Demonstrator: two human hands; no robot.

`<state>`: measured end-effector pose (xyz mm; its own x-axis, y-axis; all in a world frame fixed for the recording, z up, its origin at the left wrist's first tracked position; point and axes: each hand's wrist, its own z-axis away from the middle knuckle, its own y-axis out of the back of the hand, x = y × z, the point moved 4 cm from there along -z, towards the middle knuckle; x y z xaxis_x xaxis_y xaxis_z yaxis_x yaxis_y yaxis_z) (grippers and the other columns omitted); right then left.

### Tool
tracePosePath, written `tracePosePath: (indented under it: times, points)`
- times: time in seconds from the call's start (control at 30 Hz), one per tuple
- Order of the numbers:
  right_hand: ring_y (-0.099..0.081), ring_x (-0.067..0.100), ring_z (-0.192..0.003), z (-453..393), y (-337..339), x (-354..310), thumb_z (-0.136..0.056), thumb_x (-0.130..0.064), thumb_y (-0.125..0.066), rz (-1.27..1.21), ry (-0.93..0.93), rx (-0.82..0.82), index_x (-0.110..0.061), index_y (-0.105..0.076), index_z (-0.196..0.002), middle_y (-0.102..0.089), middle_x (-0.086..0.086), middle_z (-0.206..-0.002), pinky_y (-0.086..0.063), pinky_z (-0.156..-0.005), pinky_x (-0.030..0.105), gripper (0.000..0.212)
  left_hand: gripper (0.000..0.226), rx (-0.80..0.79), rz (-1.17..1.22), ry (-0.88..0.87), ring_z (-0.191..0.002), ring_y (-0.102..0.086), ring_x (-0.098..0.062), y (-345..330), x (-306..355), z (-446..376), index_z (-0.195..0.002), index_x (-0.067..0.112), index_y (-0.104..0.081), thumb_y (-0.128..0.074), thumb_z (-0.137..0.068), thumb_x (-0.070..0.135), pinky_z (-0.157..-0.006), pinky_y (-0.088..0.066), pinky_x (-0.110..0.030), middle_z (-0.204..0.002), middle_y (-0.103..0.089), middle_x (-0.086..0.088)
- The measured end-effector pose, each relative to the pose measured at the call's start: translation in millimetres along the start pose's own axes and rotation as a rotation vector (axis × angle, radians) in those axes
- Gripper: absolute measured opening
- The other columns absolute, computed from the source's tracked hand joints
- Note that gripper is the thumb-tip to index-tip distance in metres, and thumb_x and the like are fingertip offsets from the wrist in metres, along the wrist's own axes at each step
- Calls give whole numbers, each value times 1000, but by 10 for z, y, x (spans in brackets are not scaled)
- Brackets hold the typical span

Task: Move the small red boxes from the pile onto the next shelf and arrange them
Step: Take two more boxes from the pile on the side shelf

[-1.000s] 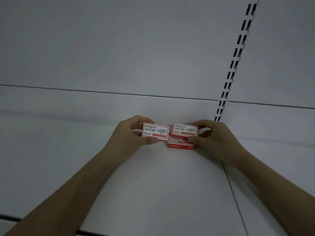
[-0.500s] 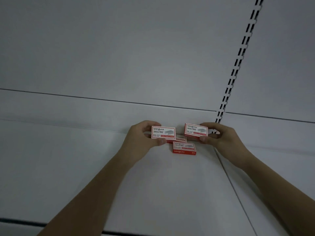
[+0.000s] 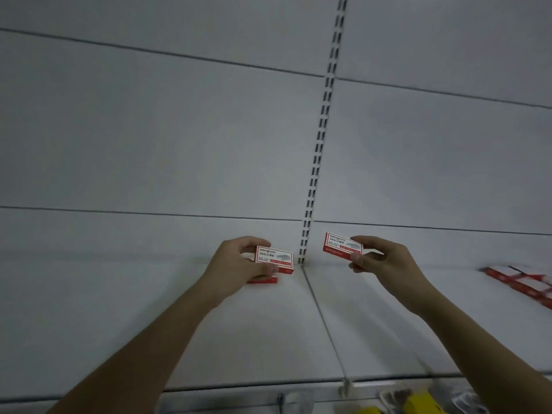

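Observation:
My left hand [image 3: 239, 264] pinches a small red and white staple box [image 3: 275, 259] above the left shelf [image 3: 149, 324], just left of the slotted upright [image 3: 316, 162]. Under that hand a red box from the pile [image 3: 263, 281] lies flat on the shelf, mostly hidden. My right hand [image 3: 385, 261] pinches a second small red box [image 3: 340, 245], tilted, in the air above the back of the right shelf [image 3: 403, 339]. A row of red boxes [image 3: 519, 282] lies on the right shelf at the far right edge of view.
White back panels rise behind both shelves. A seam [image 3: 322, 318] divides the two shelf boards. Below the front rail [image 3: 239, 388], yellow packages [image 3: 421, 403] and other goods show at the bottom right.
Both hands lifted their boxes off the pile and moved apart. My right hand carried its box to the right, past the upright, over the right shelf. The view swung right and up.

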<state>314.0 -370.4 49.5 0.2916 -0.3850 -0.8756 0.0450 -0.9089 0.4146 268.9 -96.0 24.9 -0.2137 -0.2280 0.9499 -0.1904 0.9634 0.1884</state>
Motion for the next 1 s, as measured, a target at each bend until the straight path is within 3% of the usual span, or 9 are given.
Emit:
tracePosePath:
  times: [0.1,0.17,0.27,0.37,0.6,0.7,0.8,1.0]
  points:
    - [-74,17,-79,176,396,88,-90,-11,-66,28,0,27,-14,-63,-123,-75,0,-97,-47,-92,61,34,39,-55,66,12,-68,-72,-17,-439,260,61,-104,12,-68,-80,-70,-4,-61,-58,-24,-103,-71,-6]
    - [-74,15,-79,313,698,175,-90,-11,-66,58,-1,33,-13,-62,-124,-74,0,-102,-50,-92,58,35,39,-70,104,12,-69,-73,-22,-786,389,107,-106,6,-66,-78,-71,-8,-57,-55,-20,-105,-70,-11]
    - [-74,12,-80,580,1253,345,-91,-13,-65,83,-5,48,-15,-62,-124,-72,-4,-102,-52,-91,53,33,42,-82,178,19,-78,-72,-31,-1389,511,198,-107,1,-65,-78,-69,-10,-68,-60,-29,-106,-69,-17]
    - [-73,11,-81,904,1913,626,-91,-15,-64,94,-12,81,-19,-62,-122,-70,-9,-102,-55,-89,49,31,42,-110,224,53,-76,-72,-29,-2067,624,350,-108,-1,-65,-77,-70,-12,-68,-60,-27,-103,-69,-14]
    - [-73,15,-82,1637,3475,1269,-88,-7,-66,54,-99,190,-12,-62,-123,-67,4,-109,-58,-70,22,35,40,-250,297,71,-75,-71,-33,-3728,998,652,-106,-2,-63,-77,-70,-10,-66,-60,-27,-98,-72,-16]
    - [-73,17,-85,1912,4024,1457,-88,-7,-67,10,-125,244,-14,-65,-117,-68,6,-110,-58,-75,25,30,37,-321,282,51,-72,-71,-30,-4440,1164,757,-104,1,-65,-79,-71,-6,-64,-59,-26,-98,-73,-13]
    - [-73,19,-81,2145,4488,1638,-86,-3,-68,-31,-155,322,-17,-66,-111,-71,7,-105,-57,-70,22,28,37,-389,225,3,-71,-70,-23,-5074,1287,822,-105,3,-66,-81,-71,-1,-64,-58,-25,-98,-73,-10]
    - [-73,19,-81,2356,5243,2075,-87,-4,-68,-65,-206,454,-12,-67,-116,-73,2,-101,-58,-72,23,31,42,-505,128,-39,-92,-70,-12,-6043,1352,745,-105,14,-66,-83,-69,3,-74,-57,-22,-103,-72,-1]
